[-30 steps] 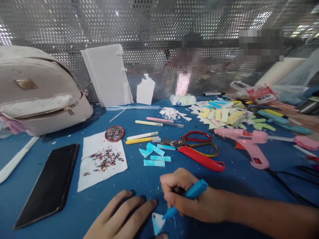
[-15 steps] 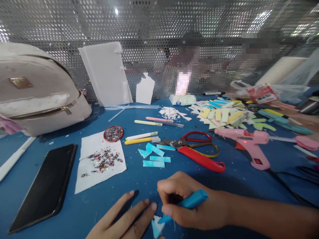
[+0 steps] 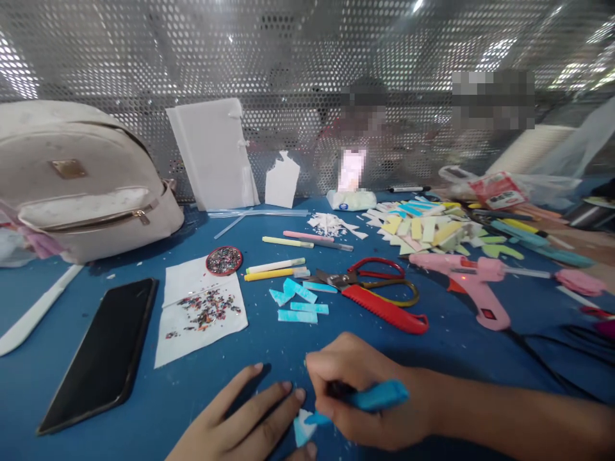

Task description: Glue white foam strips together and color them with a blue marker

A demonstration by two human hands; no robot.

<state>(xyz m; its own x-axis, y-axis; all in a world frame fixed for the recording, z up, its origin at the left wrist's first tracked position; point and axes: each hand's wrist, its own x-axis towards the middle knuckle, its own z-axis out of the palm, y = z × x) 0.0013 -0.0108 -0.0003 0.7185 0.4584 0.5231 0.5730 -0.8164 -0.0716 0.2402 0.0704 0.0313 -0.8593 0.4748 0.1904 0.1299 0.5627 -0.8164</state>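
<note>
In my right hand point(image 3: 365, 397) I grip a blue marker point(image 3: 382, 396), its tip against a small white piece point(image 3: 304, 428) partly coloured blue. My left hand point(image 3: 250, 410) lies flat on the table with fingers spread. Its fingertips and thumb touch or nearly touch the edges of that piece. Beyond my hands lie several blue-coloured strips point(image 3: 298, 316). Right of them rest scissors point(image 3: 384, 272) and a red-handled cutter point(image 3: 384, 308).
A phone point(image 3: 103, 352) and a paper sheet point(image 3: 192, 342) with glittery bits lie left. Several pale markers point(image 3: 276, 273) sit mid-table. At right are a pink glue gun point(image 3: 473, 282) and a pile of coloured strips point(image 3: 427, 224). A backpack point(image 3: 86, 186) stands back left.
The camera view has shifted slightly. My right hand has moved a little with the marker, which stays on the small piece. My left hand stays flat beside it.
</note>
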